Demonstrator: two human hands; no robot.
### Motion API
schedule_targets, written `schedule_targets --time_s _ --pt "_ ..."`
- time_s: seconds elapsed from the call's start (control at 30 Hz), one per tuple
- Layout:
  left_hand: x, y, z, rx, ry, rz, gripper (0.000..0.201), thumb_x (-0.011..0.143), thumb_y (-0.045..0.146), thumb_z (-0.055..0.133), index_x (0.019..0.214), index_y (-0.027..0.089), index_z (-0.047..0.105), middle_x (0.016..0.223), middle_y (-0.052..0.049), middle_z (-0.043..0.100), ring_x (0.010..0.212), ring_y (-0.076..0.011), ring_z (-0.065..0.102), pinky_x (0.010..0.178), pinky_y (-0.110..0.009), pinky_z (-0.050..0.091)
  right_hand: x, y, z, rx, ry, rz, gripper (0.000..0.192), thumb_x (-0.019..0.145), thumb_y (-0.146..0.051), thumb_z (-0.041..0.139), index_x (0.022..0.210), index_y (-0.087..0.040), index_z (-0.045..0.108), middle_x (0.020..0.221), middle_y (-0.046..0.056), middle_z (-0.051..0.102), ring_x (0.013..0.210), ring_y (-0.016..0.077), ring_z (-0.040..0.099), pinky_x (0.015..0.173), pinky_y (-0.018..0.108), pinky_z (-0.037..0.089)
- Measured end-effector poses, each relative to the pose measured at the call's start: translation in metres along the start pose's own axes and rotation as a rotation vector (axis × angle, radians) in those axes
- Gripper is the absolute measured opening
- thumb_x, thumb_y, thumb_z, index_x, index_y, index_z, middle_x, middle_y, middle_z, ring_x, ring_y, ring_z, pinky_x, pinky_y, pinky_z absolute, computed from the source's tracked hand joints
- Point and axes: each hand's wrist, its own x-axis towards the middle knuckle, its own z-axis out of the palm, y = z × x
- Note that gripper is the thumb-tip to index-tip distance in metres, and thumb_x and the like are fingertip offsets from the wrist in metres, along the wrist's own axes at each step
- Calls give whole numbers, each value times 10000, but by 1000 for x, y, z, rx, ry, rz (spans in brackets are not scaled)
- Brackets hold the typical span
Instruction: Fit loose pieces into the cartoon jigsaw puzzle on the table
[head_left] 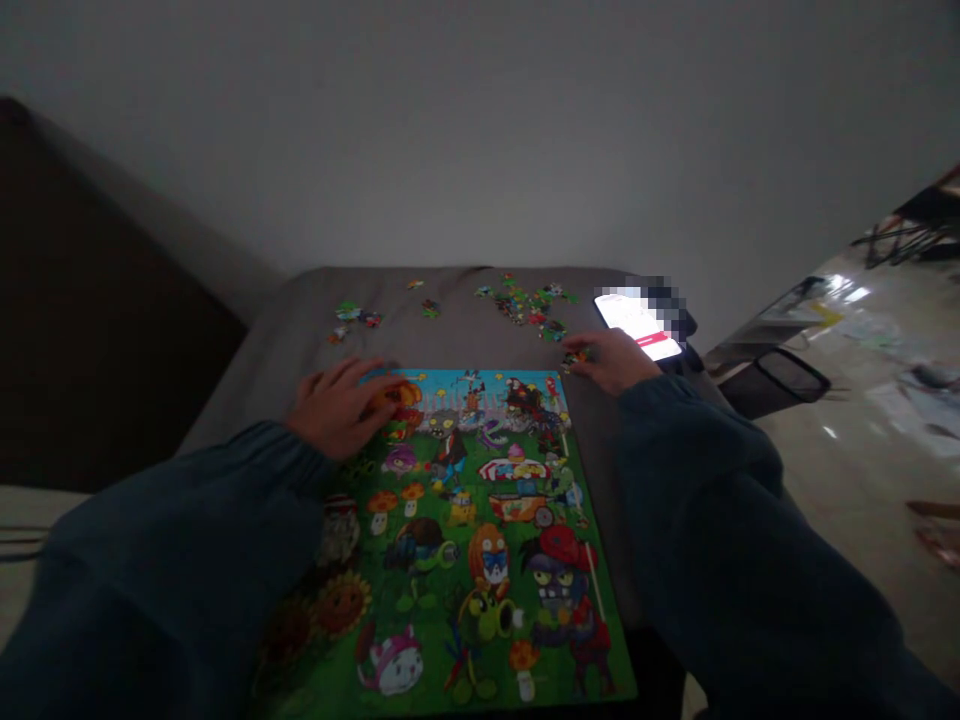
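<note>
The jigsaw puzzle (480, 540), a flat glossy rectangle with cartoon plants and zombies, lies on the grey cloth surface (300, 330). The left hand (341, 405) rests flat on its far left corner, fingers spread. The right hand (611, 358) is just past the far right corner (fingers curled on a small loose piece (574, 358)). Beyond are scattered pieces (529, 303) and a lit phone (639, 322).
</note>
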Motion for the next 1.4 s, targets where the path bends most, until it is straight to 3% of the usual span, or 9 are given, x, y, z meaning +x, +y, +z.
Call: schedule_targets --time_s 0.17,0.33,0.43,0.53,0.7,0.87,1.0,1.1,1.4 --pt "19 16 -20 -120 79 179 452 908 450 382 1287 297 574 1436 -58 504 1352 -317 396 1063 -576 301 -1 2 0 74 -19 -89 343 670 -77 737 982 -218 737 998 47 710 934 238 663 880 445 544" --pt "18 40 -13 -450 186 271 398 907 429 426 1142 198 649 1186 -95 669 1106 -259 602 989 -424 439 -11 -27 -13 329 7 -55 331 676 -88 747 990 -191 726 902 45 702 822 199 670 830 420 563" --pt "5 55 -9 -690 60 220 415 896 502 479 1146 211 638 977 -65 712 752 -196 662 695 -326 543 -31 -75 -11 684 -93 -156 388 679 -184 787 1055 -204 695 928 23 697 840 169 674 828 371 570" --pt "-6 62 -8 -908 -97 278 391 826 512 611 1110 244 640 875 -34 715 719 -182 670 635 -289 550 -52 -122 7 869 -241 -226 283 718 -178 758 994 -184 697 927 17 691 861 147 674 806 322 570" --pt "-3 49 -6 -1009 -217 268 241 757 465 699 896 268 702 678 12 692 597 -157 648 559 -263 537 -63 -140 34 1018 -352 -130 305 700 -197 783 995 -184 705 870 11 714 791 133 689 740 278 577" --pt "17 23 -2 -944 5 151 341 775 500 662 940 207 717 745 -23 723 657 -174 667 585 -262 538 -58 -135 28 815 -443 -138 221 810 -180 679 1028 -185 713 910 12 735 803 133 690 720 262 568" --pt "26 11 4 -863 172 97 358 836 458 588 1041 188 702 861 -50 749 745 -196 689 671 -287 546 -59 -162 24 595 -602 -284 377 894 -92 523 1241 -211 608 1022 23 715 828 127 683 717 264 553" --pt "26 7 7 -699 266 170 310 862 383 549 1047 190 707 860 -46 747 730 -186 683 702 -291 525 -64 -184 34 448 -558 -365 263 871 -136 608 1115 -208 676 912 16 720 751 132 668 683 259 525" --pt "22 7 6 -533 304 285 276 879 288 496 1055 204 692 923 -36 739 754 -172 659 741 -290 491 -78 -194 62 208 -531 -440 190 870 -241 661 1048 -200 713 972 52 640 878 156 607 792 290 484"
